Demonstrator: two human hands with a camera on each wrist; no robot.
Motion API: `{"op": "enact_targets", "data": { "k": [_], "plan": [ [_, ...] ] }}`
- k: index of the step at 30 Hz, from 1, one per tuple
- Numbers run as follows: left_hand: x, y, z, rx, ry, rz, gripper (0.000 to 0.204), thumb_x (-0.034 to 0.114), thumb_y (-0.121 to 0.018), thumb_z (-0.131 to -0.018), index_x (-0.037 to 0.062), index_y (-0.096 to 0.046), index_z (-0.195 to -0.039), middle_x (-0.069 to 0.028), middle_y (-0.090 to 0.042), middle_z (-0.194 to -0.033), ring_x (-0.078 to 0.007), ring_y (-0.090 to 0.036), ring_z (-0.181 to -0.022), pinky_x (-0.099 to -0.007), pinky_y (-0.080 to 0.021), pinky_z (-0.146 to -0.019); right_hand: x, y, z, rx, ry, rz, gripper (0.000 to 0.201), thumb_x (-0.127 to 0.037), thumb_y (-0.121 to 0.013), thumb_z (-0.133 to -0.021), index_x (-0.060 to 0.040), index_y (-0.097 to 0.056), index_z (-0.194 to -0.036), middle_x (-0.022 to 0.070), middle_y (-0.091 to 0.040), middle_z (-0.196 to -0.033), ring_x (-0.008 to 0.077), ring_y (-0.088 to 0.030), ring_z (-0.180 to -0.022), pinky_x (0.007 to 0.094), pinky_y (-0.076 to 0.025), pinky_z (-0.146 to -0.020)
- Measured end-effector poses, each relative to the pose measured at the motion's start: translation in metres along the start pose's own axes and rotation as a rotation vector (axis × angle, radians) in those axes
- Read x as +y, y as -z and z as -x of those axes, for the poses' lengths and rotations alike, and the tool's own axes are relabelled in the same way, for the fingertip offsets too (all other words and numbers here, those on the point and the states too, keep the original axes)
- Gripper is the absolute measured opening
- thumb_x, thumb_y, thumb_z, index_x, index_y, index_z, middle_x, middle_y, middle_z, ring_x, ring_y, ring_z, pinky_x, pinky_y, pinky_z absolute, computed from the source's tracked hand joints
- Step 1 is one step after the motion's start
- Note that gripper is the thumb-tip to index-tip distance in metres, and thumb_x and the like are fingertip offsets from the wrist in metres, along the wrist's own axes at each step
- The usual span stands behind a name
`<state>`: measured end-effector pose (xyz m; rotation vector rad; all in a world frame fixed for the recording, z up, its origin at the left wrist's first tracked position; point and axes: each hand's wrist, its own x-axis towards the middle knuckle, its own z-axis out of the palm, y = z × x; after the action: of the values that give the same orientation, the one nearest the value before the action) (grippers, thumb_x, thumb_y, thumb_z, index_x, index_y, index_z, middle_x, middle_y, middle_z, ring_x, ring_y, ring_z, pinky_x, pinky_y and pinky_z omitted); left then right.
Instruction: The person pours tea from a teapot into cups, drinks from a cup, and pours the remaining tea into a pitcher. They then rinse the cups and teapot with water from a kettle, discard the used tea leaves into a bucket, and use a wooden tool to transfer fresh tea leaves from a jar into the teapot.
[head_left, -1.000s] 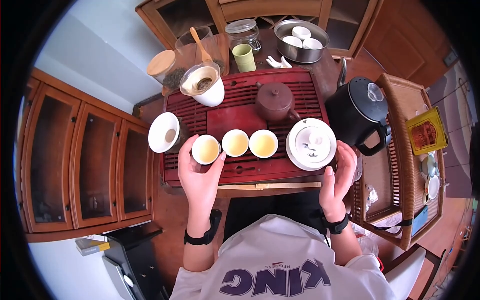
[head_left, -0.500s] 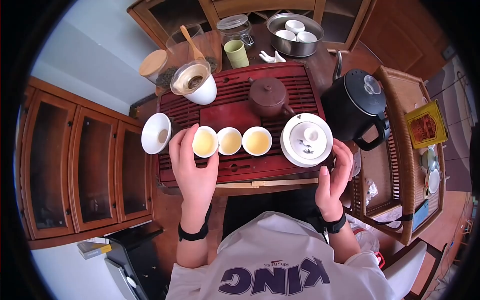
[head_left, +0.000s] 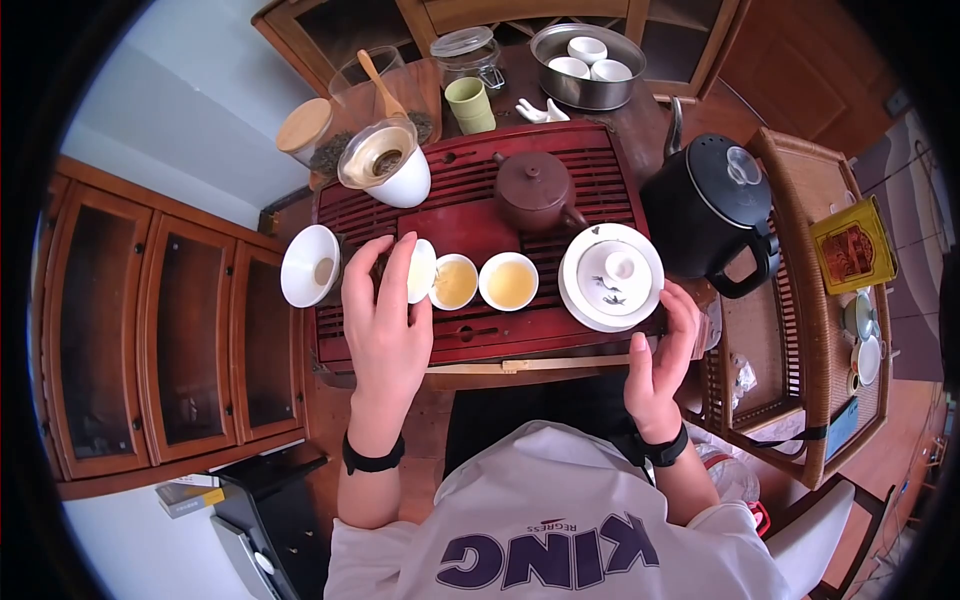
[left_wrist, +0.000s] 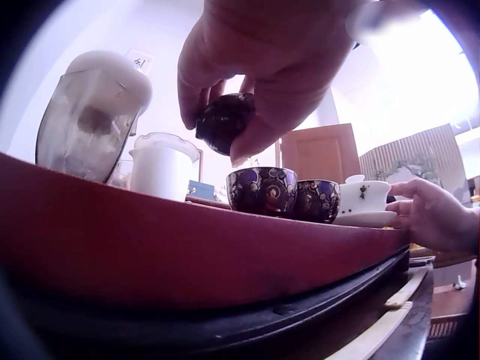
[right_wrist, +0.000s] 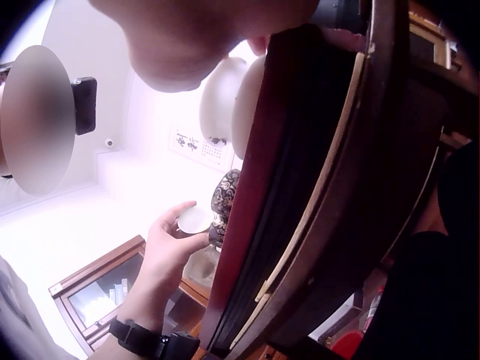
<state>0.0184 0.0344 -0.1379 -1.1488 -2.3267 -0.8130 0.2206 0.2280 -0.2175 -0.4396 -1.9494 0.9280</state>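
My left hand [head_left: 388,325] grips a small teacup [head_left: 421,272], dark outside and white inside. In the left wrist view that teacup [left_wrist: 224,122] is raised and tipped over a purple-patterned cup [left_wrist: 262,191]. From above, the middle cup [head_left: 455,283] and the right-hand cup [head_left: 509,283] stand side by side on the red tea tray [head_left: 455,230], both with yellow tea. My right hand [head_left: 662,365] is at the near right edge of a white lidded gaiwan [head_left: 611,277] on its saucer, fingers slightly bent and thumb apart.
A brown clay teapot [head_left: 535,190], a white pitcher with a strainer [head_left: 385,165] and a white bowl-shaped cup [head_left: 312,266] stand on the tray. A black kettle [head_left: 708,205] is at the right, near a wicker shelf [head_left: 790,310]. Wooden tongs [head_left: 530,366] lie along the front edge.
My left hand has lifted the left teacup and tilted it toward the middle cup. My right hand stays beside the gaiwan. The whole view has shifted slightly.
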Motion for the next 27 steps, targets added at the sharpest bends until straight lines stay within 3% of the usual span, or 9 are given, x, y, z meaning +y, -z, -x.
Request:
{"op": "enact_targets", "data": {
  "k": [9, 11, 12, 14, 15, 22, 25, 27],
  "plan": [
    [-0.016, -0.001, -0.011, 0.051, -0.309, -0.099, 0.055, -0.01, -0.071, -0.075, 0.0066, -0.064, -0.128, -0.0161, -0.054, -0.131, -0.0344, -0.058, -0.117, -0.0416, -0.049, -0.1, 0.001, -0.002, 0.002, -0.002, 0.007, 0.001, 0.053, -0.012, -0.063, -0.087, 0.003, -0.047, -0.135, 0.0248, -0.05, -0.136, 0.0378, -0.049, -0.126, 0.047, -0.036, -0.109],
    [-0.012, -0.004, -0.012, 0.085, -0.078, -0.022, 0.055, -0.009, -0.072, -0.08, 0.0051, -0.059, -0.132, -0.0155, -0.054, -0.131, -0.0295, -0.059, -0.118, -0.0401, -0.05, -0.1, 0.001, -0.002, 0.002, -0.001, 0.01, 0.001, 0.054, -0.012, -0.063, -0.087, 0.003, -0.046, -0.135, 0.0248, -0.05, -0.136, 0.038, -0.048, -0.126, 0.0471, -0.036, -0.109],
    [-0.012, -0.008, -0.011, 0.086, -0.078, -0.023, 0.055, -0.009, -0.072, -0.08, 0.0051, -0.059, -0.132, -0.0155, -0.054, -0.131, -0.0295, -0.059, -0.118, -0.0401, -0.05, -0.1, 0.0, -0.002, 0.002, -0.005, 0.009, 0.007, 0.054, -0.012, -0.063, -0.087, 0.0029, -0.046, -0.136, 0.0249, -0.049, -0.136, 0.0381, -0.048, -0.126, 0.047, -0.036, -0.109],
    [-0.016, -0.02, -0.007, 0.129, 0.386, 0.553, 0.056, -0.004, -0.072, -0.085, 0.0031, -0.05, -0.136, -0.0152, -0.054, -0.132, -0.0254, -0.058, -0.12, -0.0387, -0.049, -0.1, 0.0, -0.002, 0.003, -0.008, 0.008, 0.011, 0.055, -0.011, -0.063, -0.086, 0.0029, -0.045, -0.137, 0.025, -0.049, -0.136, 0.0382, -0.048, -0.126, 0.0469, -0.036, -0.109],
    [-0.024, -0.023, -0.005, 0.061, 0.443, 0.682, 0.06, 0.0, -0.072, -0.088, 0.0014, -0.043, -0.14, -0.0142, -0.053, -0.133, -0.0224, -0.057, -0.12, -0.0374, -0.047, -0.102, 0.0, -0.003, 0.003, -0.008, 0.009, 0.014, 0.056, -0.011, -0.063, -0.086, 0.0029, -0.045, -0.137, 0.0251, -0.049, -0.137, 0.0384, -0.048, -0.127, 0.0469, -0.035, -0.11],
    [-0.041, -0.035, 0.006, -0.068, 0.496, 0.429, 0.059, 0.005, -0.071, -0.09, 0.0022, -0.042, -0.141, -0.0178, -0.056, -0.13, -0.0282, -0.058, -0.12, -0.0393, -0.045, -0.104, -0.001, -0.003, 0.004, -0.018, 0.018, 0.023, 0.059, -0.011, -0.063, -0.086, 0.0029, -0.042, -0.139, 0.0254, -0.047, -0.138, 0.0389, -0.047, -0.128, 0.047, -0.035, -0.11],
    [-0.032, -0.03, 0.006, -0.149, 0.509, 0.342, 0.06, 0.0, -0.069, -0.091, 0.0032, -0.041, -0.143, -0.014, -0.055, -0.129, -0.0238, -0.057, -0.118, -0.0374, -0.044, -0.105, 0.0, -0.005, 0.005, -0.011, 0.014, 0.021, 0.059, -0.011, -0.063, -0.086, 0.0028, -0.042, -0.139, 0.0257, -0.047, -0.138, 0.039, -0.047, -0.128, 0.0471, -0.035, -0.11],
    [-0.035, -0.031, 0.009, -0.16, 0.497, 0.337, 0.063, 0.0, -0.069, -0.09, 0.0038, -0.038, -0.145, -0.0153, -0.054, -0.132, -0.025, -0.055, -0.122, -0.0384, -0.042, -0.107, 0.001, -0.005, 0.005, -0.009, 0.013, 0.024, 0.059, -0.011, -0.063, -0.086, 0.0028, -0.042, -0.139, 0.0258, -0.047, -0.139, 0.039, -0.047, -0.128, 0.0471, -0.035, -0.11]
  ]
}}
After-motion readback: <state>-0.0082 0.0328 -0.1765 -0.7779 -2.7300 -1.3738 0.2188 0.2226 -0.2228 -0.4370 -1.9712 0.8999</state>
